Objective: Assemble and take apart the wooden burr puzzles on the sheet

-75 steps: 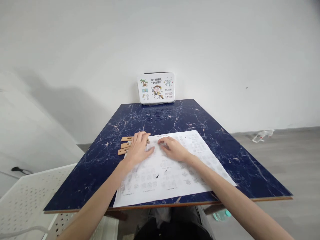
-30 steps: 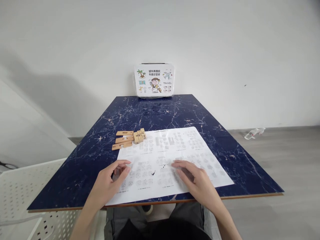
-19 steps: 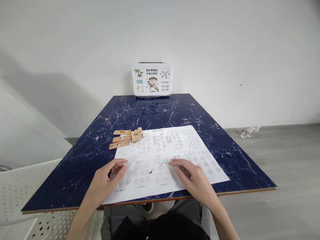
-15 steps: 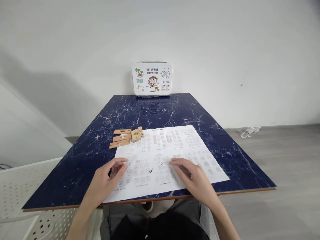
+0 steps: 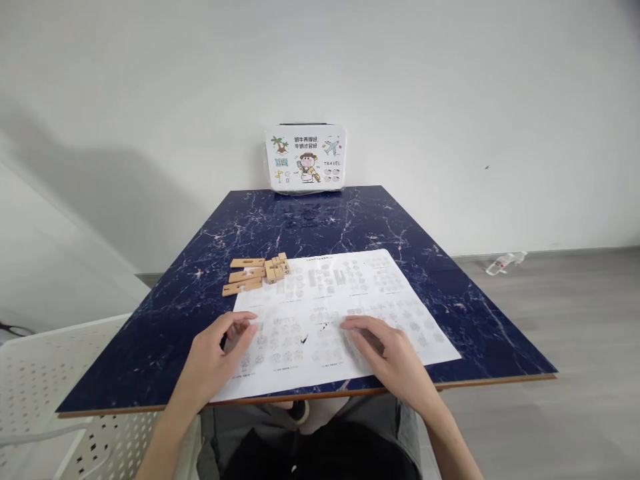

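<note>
A large white printed sheet (image 5: pixel 345 313) with rows of small diagrams lies on a dark blue marbled table (image 5: pixel 300 227). My left hand (image 5: pixel 215 360) rests at the sheet's near left corner, fingers loosely curled and apart, holding nothing. My right hand (image 5: pixel 387 353) lies flat on the sheet's near middle, fingers stretched out. Several flat wooden pieces (image 5: pixel 245 275) and a small cluster of wooden blocks (image 5: pixel 278 268) sit at the sheet's far left corner, well beyond both hands.
A white box with cartoon travel pictures (image 5: pixel 305 158) stands against the wall at the table's far edge. A white perforated basket (image 5: pixel 60 393) sits low at the left. A plastic bottle (image 5: pixel 506 262) lies on the grey floor to the right.
Both hands have drawn back from the wooden pieces at the far left of the sheet to its near edge. In the last second they have hardly moved.
</note>
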Action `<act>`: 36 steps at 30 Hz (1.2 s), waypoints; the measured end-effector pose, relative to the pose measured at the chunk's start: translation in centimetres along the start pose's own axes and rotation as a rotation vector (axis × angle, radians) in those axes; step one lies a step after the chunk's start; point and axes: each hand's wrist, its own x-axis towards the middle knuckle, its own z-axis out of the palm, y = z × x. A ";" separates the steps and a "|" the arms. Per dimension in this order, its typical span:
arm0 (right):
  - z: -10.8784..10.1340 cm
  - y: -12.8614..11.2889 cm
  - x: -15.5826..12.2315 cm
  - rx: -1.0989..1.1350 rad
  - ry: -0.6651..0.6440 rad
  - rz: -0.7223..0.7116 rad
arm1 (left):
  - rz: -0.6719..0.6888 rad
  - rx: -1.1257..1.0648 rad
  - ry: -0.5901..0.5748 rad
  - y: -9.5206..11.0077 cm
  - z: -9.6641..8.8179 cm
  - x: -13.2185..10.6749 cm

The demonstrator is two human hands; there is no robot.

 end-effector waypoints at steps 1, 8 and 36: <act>0.0 0.0 0.0 0.001 0.000 0.001 | 0.060 0.041 0.036 -0.1 0.0 0.2; 0.1 0.1 0.1 0.005 -0.009 -0.001 | 0.293 0.281 0.057 -2.5 -0.6 5.2; -0.1 0.0 0.0 -0.040 -0.045 0.034 | 0.176 0.285 -0.111 -7.7 -2.8 6.6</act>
